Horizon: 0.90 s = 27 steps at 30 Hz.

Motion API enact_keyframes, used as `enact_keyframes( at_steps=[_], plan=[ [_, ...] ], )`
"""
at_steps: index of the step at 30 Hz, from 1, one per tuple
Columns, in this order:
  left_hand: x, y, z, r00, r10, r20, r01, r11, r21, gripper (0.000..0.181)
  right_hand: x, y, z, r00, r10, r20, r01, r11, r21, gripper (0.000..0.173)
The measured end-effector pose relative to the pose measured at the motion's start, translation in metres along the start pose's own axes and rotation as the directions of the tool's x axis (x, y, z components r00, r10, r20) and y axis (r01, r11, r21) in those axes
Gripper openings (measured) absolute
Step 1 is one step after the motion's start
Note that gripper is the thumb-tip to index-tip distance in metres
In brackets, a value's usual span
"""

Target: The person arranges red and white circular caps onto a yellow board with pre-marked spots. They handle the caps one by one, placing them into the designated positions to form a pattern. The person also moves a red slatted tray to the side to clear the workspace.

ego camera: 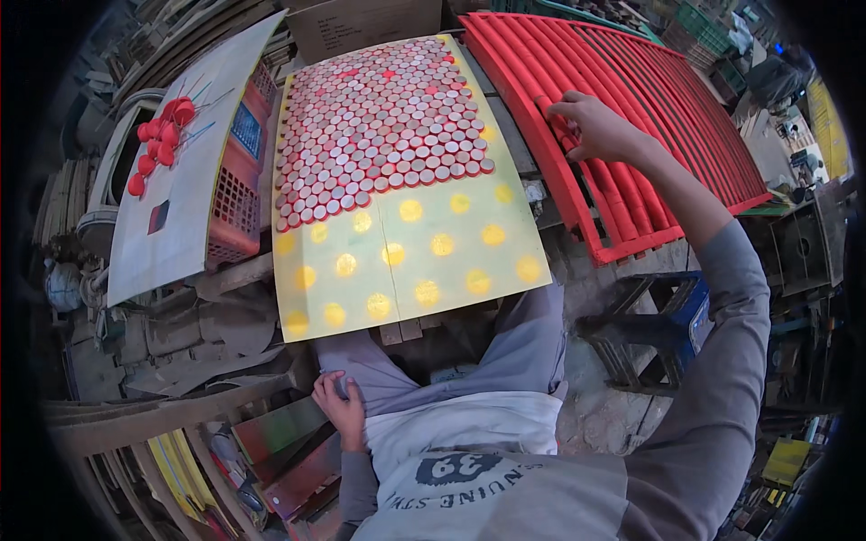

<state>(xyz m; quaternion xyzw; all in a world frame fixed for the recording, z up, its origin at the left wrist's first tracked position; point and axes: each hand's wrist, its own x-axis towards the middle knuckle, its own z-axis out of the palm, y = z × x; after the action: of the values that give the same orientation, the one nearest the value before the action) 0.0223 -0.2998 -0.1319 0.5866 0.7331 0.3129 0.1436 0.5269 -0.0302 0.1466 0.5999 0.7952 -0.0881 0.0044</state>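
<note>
My right hand (595, 128) reaches over the red slatted rack (649, 122), its bent fingers at the rack's left side rail among the long red rods. Whether it grips anything there cannot be told. My left hand (340, 404) rests on my left thigh, fingers loosely spread and holding nothing. Before me lies a pale board (419, 216) with yellow round spots on its near part. Tightly packed short round pieces (379, 135), red on the sides with pale tops, cover its far part. On the white board (196, 196) at left lies a cluster of red rounded pieces on thin sticks (159, 138).
A pink plastic basket (233, 209) stands under the white board's right edge. A cardboard box (365, 27) is behind the spotted board. A blue plastic stool (659, 324) stands right of my legs. Wooden framing (169, 419) and stacked boards lie at lower left.
</note>
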Motion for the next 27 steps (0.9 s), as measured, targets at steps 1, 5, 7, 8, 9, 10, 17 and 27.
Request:
enact_keyframes(
  at_steps=[1,5,7,8,9,10,17,27],
  plan=[
    [0.000,0.002,-0.001,1.000,0.014,-0.006,-0.014,1.000,0.015,0.020,-0.001,0.001,0.000,1.000,-0.007,-0.014,0.007,1.000,-0.007,0.068],
    [-0.002,0.002,-0.009,0.995,-0.094,-0.040,0.078,0.952,-0.297,0.016,-0.015,0.001,-0.008,0.996,-0.004,-0.089,0.004,1.000,-0.003,0.067],
    [-0.002,0.019,-0.024,0.984,-0.054,-0.171,-0.022,0.910,-0.414,0.016,-0.023,-0.009,-0.015,0.986,-0.010,-0.168,0.017,0.999,0.039,0.065],
    [-0.004,0.034,-0.037,0.972,-0.037,-0.233,-0.077,0.883,-0.463,0.017,-0.030,-0.018,-0.022,0.975,-0.013,-0.221,0.029,0.997,0.069,0.065],
    [-0.003,0.059,-0.057,0.987,-0.053,-0.149,-0.055,0.766,-0.640,0.023,-0.036,-0.034,-0.027,0.963,-0.026,-0.267,0.056,0.993,0.104,0.064],
    [0.002,0.096,-0.079,0.996,-0.061,-0.064,-0.013,0.617,-0.787,0.029,-0.047,-0.063,-0.035,0.956,-0.027,-0.290,0.087,0.977,0.195,0.064],
    [0.031,0.279,-0.091,0.797,0.320,0.512,0.597,-0.289,-0.748,0.066,-0.128,-0.229,-0.014,0.859,-0.504,-0.091,0.483,0.736,0.474,0.063],
    [0.003,0.258,-0.068,0.764,0.309,0.566,0.585,0.038,-0.810,0.028,-0.135,-0.257,0.014,0.831,-0.556,0.023,0.535,0.810,0.241,0.060]
  ],
)
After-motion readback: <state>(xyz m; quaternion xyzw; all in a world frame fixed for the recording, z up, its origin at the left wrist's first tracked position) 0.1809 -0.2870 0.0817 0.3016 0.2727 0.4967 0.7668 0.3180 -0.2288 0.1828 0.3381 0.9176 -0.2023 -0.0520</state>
